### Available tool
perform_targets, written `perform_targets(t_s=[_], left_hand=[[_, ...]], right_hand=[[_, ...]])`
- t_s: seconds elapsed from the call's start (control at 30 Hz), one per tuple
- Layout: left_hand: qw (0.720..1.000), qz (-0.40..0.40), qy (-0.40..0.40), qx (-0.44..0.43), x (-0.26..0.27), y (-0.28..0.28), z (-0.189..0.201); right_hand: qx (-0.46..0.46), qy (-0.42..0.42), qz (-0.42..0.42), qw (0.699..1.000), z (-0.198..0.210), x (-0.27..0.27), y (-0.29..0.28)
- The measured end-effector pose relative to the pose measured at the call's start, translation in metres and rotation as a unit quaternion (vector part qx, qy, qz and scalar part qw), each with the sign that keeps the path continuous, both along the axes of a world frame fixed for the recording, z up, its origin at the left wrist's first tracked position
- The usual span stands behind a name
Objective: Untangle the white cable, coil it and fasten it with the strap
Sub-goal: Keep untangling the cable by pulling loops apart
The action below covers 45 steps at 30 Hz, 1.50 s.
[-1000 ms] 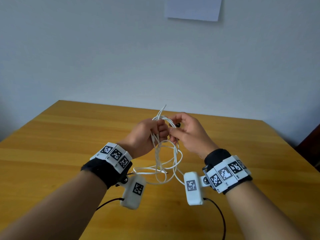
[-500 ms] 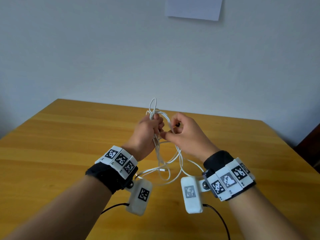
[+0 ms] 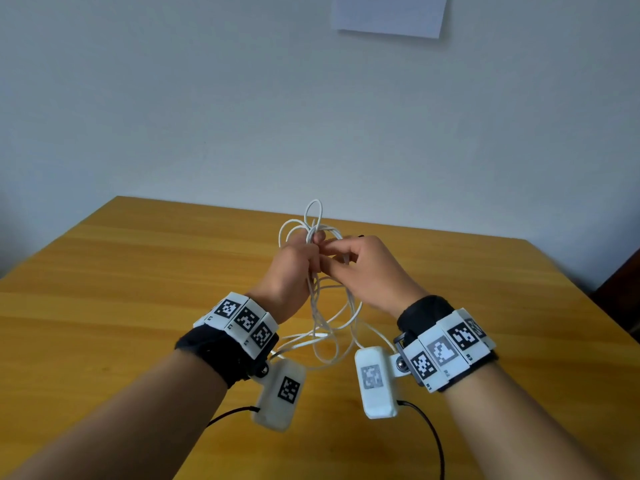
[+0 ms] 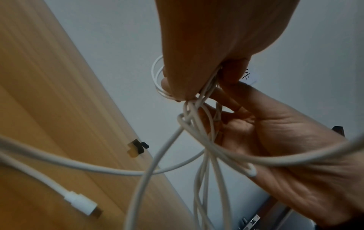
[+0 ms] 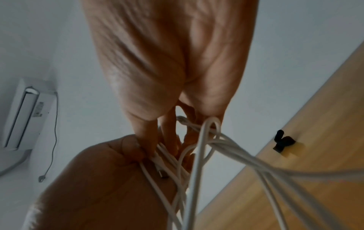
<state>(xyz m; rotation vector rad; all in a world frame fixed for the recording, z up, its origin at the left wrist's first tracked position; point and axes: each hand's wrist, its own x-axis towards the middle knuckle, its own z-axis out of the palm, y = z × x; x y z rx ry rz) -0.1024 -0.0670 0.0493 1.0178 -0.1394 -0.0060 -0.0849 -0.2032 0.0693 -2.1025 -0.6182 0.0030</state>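
The white cable (image 3: 323,317) hangs as a tangle of loops between my two hands, held above the wooden table (image 3: 104,289). My left hand (image 3: 294,268) grips a bundle of its strands in a fist, small loops sticking up above the knuckles. My right hand (image 3: 349,261) pinches strands right beside the left fist. One plug end (image 4: 82,205) lies on the table, another connector (image 5: 160,170) sits among the strands by the fingers. A small black strap (image 5: 282,144) lies on the table beyond the hands, also seen as the strap (image 4: 138,147) in the left wrist view.
A sheet of paper (image 3: 389,13) is stuck on the pale wall behind the table. The table's far edge runs just behind the hands. A dark piece of furniture (image 3: 620,292) stands at the right edge. An air conditioner (image 5: 21,116) shows in the right wrist view.
Both hands have risen a little with the cable. The loops above the left fist have grown and spread, and the right fingers have shifted closer against the left fist.
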Motion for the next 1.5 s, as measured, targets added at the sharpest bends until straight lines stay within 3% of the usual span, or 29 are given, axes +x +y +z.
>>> perform_targets(t_s=[0.33, 0.67, 0.73, 0.8, 0.9, 1.0, 1.07, 1.23, 1.4, 1.5], left_hand=[[0.998, -0.061, 0.021, -0.017, -0.002, 0.002, 0.011], [0.996, -0.068, 0.012, 0.05, 0.002, 0.004, 0.006], [0.992, -0.042, 0.013, 0.115, 0.004, 0.005, 0.004], [0.961, 0.025, -0.019, 0.276, 0.007, 0.007, 0.004], [0.929, 0.052, -0.064, 0.36, 0.009, 0.011, 0.006], [0.873, 0.075, -0.096, 0.472, 0.01, 0.011, 0.009], [0.856, 0.085, -0.107, 0.498, 0.009, 0.01, 0.013], [0.854, 0.101, -0.076, 0.505, 0.013, 0.011, 0.016], [0.793, 0.165, -0.1, 0.578, 0.018, 0.01, 0.008], [0.772, 0.205, -0.123, 0.589, 0.015, 0.013, 0.002]], right_hand=[[0.028, 0.017, -0.019, 0.999, -0.005, 0.011, 0.003], [0.044, 0.108, 0.001, 0.993, -0.007, 0.009, 0.001], [0.022, 0.088, -0.005, 0.996, -0.006, 0.009, 0.006], [-0.015, 0.055, -0.007, 0.998, -0.008, 0.01, 0.009], [-0.059, 0.026, 0.002, 0.998, -0.01, 0.005, 0.008], [-0.08, 0.006, -0.014, 0.997, -0.012, 0.001, 0.004], [-0.084, -0.002, -0.027, 0.996, -0.012, -0.002, 0.004], [-0.062, -0.012, -0.061, 0.996, -0.019, 0.005, 0.006], [-0.041, -0.001, -0.141, 0.989, -0.025, 0.015, 0.007], [-0.022, 0.025, -0.12, 0.992, -0.02, 0.009, 0.003]])
